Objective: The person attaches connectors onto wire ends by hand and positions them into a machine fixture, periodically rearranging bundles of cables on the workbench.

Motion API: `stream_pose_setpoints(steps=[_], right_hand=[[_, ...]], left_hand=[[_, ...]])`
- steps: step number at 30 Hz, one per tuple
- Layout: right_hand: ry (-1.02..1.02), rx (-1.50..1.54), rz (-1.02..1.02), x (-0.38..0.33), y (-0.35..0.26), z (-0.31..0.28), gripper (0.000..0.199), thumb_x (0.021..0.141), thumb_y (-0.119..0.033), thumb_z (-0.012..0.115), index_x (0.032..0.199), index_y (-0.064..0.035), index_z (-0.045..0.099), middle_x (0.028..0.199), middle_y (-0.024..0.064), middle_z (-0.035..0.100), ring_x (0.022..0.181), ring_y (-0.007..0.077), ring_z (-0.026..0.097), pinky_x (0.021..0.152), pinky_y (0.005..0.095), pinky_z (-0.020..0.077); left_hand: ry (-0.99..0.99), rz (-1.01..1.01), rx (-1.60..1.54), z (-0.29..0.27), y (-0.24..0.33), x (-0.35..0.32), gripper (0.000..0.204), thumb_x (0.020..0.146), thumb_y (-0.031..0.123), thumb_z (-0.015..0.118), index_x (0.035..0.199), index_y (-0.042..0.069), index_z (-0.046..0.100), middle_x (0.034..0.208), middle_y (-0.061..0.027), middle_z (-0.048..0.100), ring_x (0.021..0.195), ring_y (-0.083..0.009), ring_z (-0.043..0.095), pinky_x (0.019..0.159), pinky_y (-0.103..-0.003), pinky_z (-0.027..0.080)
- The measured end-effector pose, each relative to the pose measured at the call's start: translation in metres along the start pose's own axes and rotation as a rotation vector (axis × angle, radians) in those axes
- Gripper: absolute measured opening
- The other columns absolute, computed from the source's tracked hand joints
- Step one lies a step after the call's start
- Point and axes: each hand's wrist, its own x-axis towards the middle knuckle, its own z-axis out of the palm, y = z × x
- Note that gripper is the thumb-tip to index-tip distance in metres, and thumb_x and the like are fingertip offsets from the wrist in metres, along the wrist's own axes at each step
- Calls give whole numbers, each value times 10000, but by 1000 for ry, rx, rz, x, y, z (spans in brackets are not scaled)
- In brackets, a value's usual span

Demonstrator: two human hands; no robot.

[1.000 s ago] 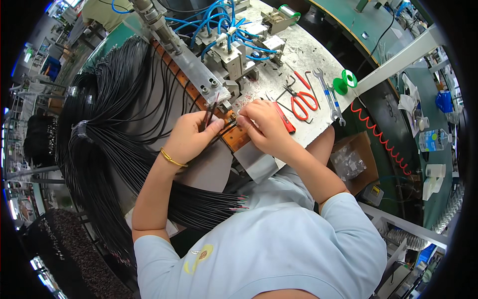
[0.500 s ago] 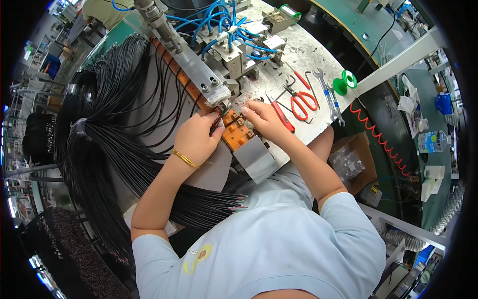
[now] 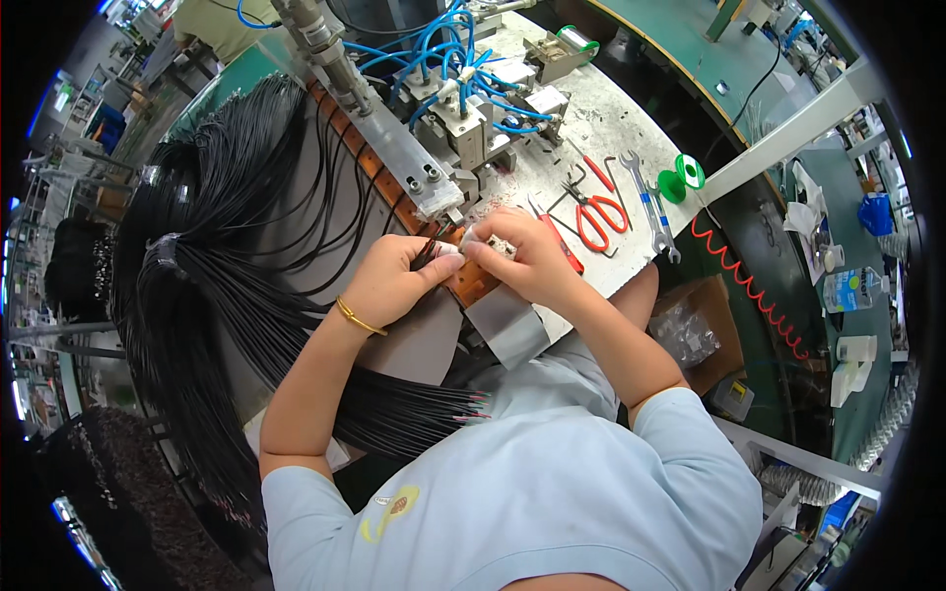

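Observation:
My left hand (image 3: pixel 392 279), with a gold bracelet at its wrist, is closed on a black cable (image 3: pixel 426 254) beside the orange-brown fixture strip (image 3: pixel 475 284). My right hand (image 3: pixel 527 258) meets it over the strip, thumb and fingers pinched together. What the right fingertips hold is too small to make out. Something whitish shows where the fingertips of both hands meet. Just beyond them is the end of a clear bar (image 3: pixel 434 197) on the machine. A big bundle of black cables (image 3: pixel 236 276) lies to my left, with stripped reddish ends near my lap.
A pneumatic machine (image 3: pixel 463 123) with blue tubes stands behind the hands. Red-handled cutters (image 3: pixel 599 222), wrenches (image 3: pixel 650 202) and a green solder spool (image 3: pixel 682 177) lie on the worktop to the right. Below is a cardboard box (image 3: pixel 714 330) holding clear bags.
My right hand has moved left from the fixture's right side to meet my left fingertips. My left hand has shifted slightly right, with the cable between its fingers.

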Motion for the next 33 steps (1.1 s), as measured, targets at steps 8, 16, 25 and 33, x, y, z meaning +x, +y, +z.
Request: stream_pose_setpoints(steps=[8,16,25,33], right_hand=[[-121,-43,-51,1,-12,-9,123,782,-113,655,867,-44,602,800,72,607,818,251,569,772,360,412],[-157,-171,-122,5,-16,-10,111,772,-97,646,869,-61,608,784,52,606,820,237,569,793,362,398],[-47,-25,67,2,-16,-7,97,822,-102,618,887,-34,595,782,84,586,816,267,566,780,363,406],[-51,-246,73,-3,-7,-1,166,901,-171,567,882,-6,571,782,109,564,800,239,565,716,337,421]], left_hand=[[-78,47,-145,-2,-12,3,165,914,178,599,876,20,634,742,6,626,697,-56,543,675,-225,442],[-111,49,-124,-2,-13,4,144,912,167,604,888,26,614,750,17,611,683,-43,516,656,-204,424],[18,95,-255,1,-9,3,158,899,184,624,846,36,605,743,37,593,641,-27,469,587,-205,383],[231,200,352,-5,-20,8,182,878,176,652,857,1,604,692,16,569,604,-46,471,552,-242,396]])
